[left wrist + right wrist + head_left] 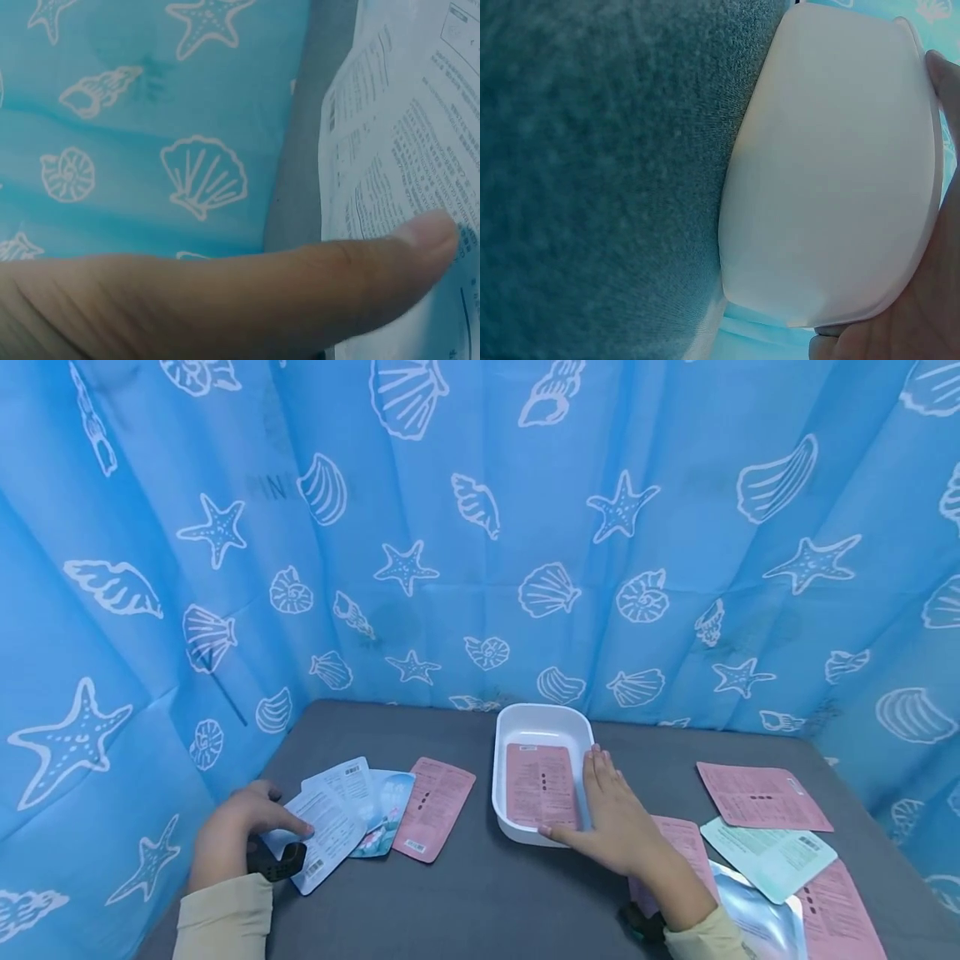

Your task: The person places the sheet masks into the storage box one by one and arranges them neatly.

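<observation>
At the left of the table, my left hand (251, 818) is at a white printed sachet (330, 827). Its straight thumb (360, 281) lies over the sachet's printed face, while its other fingers are mostly hidden. Under that sachet a second white one (348, 781) and a blue flowered one (393, 797) fan out, beside a pink sachet (435, 810). My right hand (618, 827) rests against the near right corner of a white plastic tub (543, 714), fingers straight along its right side and thumb at the near rim. Inside the tub lies a pink sachet (540, 781), printed side up.
Right of the tub lie several more sachets: a pink one (765, 797) at the back, a pale green one (772, 856), a silvery one (761, 914) and other pink ones (836, 910). A blue shell-print curtain (480, 552) hangs behind and beside the grey table (420, 910).
</observation>
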The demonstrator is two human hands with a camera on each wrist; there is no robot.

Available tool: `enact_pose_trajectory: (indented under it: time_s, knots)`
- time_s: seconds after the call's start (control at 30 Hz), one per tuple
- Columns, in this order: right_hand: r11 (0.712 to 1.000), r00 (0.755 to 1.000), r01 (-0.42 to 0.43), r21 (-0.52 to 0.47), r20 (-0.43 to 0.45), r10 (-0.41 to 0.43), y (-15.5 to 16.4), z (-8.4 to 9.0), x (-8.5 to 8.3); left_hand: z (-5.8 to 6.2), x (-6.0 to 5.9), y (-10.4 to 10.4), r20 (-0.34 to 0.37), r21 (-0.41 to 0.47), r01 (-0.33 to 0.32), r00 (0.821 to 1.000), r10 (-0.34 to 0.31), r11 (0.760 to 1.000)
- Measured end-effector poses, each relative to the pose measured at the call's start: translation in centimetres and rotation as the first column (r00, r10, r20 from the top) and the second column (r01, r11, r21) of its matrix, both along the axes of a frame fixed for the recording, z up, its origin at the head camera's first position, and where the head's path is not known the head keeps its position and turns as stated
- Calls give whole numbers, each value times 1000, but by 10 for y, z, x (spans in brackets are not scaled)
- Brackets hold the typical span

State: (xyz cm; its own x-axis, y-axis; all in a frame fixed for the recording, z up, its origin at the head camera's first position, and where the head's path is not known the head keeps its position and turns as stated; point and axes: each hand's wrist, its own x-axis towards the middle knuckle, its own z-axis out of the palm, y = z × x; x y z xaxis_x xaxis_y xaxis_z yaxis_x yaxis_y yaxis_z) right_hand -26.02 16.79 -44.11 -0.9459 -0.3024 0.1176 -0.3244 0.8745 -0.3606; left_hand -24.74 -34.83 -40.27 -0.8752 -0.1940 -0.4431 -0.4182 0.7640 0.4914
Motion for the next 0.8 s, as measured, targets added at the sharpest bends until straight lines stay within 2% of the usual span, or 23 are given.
enact_pose_trajectory:
  time_s: [0.2,0.53,0.8]
  knots:
    - [1000,1000,10,0,-8,-10,-2,-1,1,-2,2,1,-11,-13,13,1000,-13,1000]
    - [1000,1000,13,-2,-5,-13,-5,0,0,6,4,8,-64,-63,29,997,-33,998]
    - [1000,1000,3,1,-5,-3,-4,1,2,0,5,8,-94,-70,34,995,-41,997]
